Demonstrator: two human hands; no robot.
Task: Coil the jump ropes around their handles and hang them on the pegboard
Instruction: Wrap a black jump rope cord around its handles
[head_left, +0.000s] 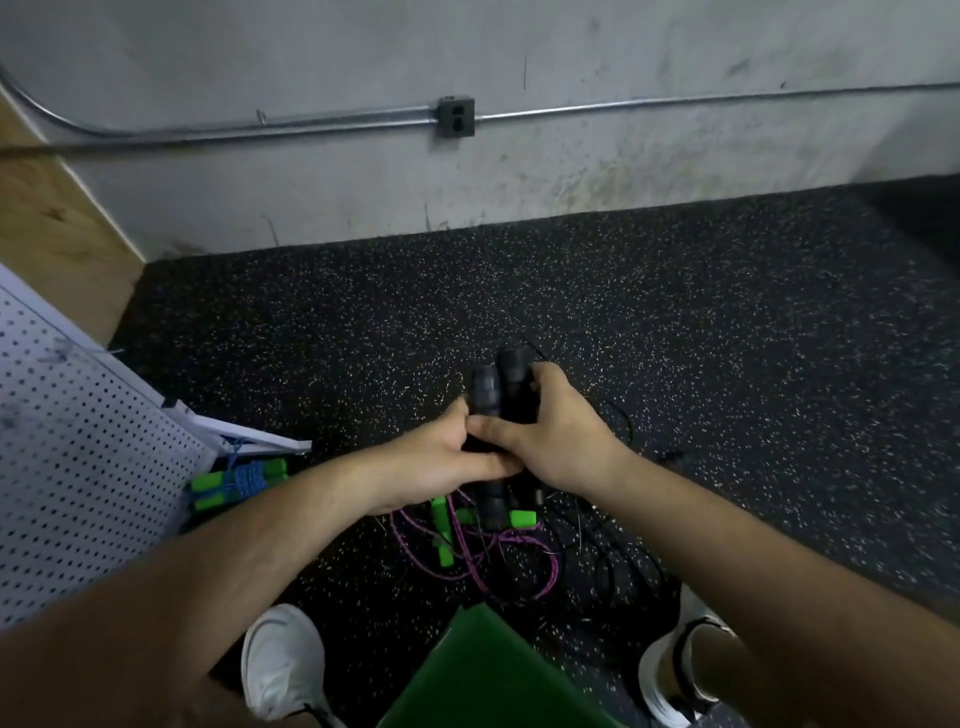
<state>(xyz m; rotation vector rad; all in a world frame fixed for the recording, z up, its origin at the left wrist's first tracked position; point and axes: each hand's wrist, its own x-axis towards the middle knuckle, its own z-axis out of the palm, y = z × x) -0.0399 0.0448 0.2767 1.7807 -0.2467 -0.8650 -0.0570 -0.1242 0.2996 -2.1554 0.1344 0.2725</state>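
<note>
Starting near the feet, a loose purple rope (467, 561) with green handles lies on the floor at 6 o'clock. Past it, the left hand (441, 457) and right hand (556, 431) both curl tight round two black handles (498, 384), pressed side by side, likely so the cord can wrap round both. They point long-ways from 6 to 12 o'clock. A wrapped blue rope (244, 478) sits by the pegboard (78, 467) at 9 o'clock.

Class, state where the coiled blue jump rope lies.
Head view, lower left: the blue jump rope lies on the floor by the pegboard's corner, left of the purple rope.
</note>
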